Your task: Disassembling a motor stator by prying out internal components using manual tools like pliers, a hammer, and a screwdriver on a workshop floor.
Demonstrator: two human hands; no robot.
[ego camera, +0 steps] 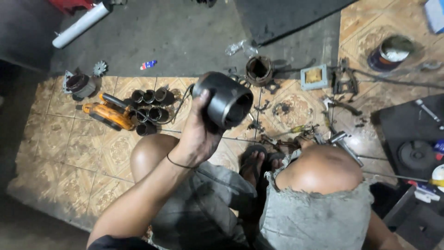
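The person is sitting on the floor with knees up, and the left hand [196, 134] is lifting a dark metal cylinder [225, 99] above the tiles, fingers wrapped around its closed end. The right hand is not visible. This looks like an inspection step; turning it further would need a firm grip. Its long axis is lying nearly level, the open mouth pointing right and slightly toward the camera. Farther away, an orange power tool [111, 114] and small dark sleeves [149, 111] are lying.

Cylinder housing [226, 99] above tiles [64, 153] — sleeves [149, 111] left
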